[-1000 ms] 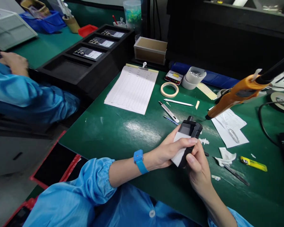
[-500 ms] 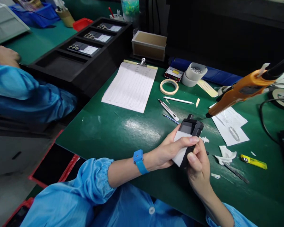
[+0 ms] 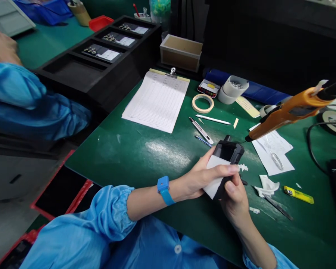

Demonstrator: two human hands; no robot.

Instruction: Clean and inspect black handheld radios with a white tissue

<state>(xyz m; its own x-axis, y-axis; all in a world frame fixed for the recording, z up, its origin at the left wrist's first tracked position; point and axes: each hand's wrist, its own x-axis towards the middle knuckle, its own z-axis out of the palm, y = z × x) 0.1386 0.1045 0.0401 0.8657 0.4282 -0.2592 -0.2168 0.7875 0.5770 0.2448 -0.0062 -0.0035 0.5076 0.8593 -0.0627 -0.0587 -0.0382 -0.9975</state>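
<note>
Both hands hold a black handheld device [image 3: 226,150], which has a small dark screen and a short stub at its top, much like a two-way radio. A white sheet [image 3: 212,183] covers its lower front. My left hand [image 3: 203,179] is closed round the device's left side, its thumb lying across the front over the sheet. On the right edge, my right hand [image 3: 236,198] grips it low down, thumb and fingers bent against the side. Fingers behind the device are hidden. A blue strap [image 3: 165,191] circles my left wrist.
An orange electric screwdriver [image 3: 285,114] hangs over papers [image 3: 280,149] at right. Nearby lie a yellow cutter [image 3: 299,195], tweezers [image 3: 278,207] and white scraps [image 3: 267,186]. Beyond are a craft knife [image 3: 201,130], tape [image 3: 202,103] and a clipboard [image 3: 159,101]. A co-worker's sleeve [image 3: 14,87] is at left.
The view has shifted slightly. My left thumb reaches a little further over the device's right edge, and the device seems slightly tilted; both hands keep their hold.
</note>
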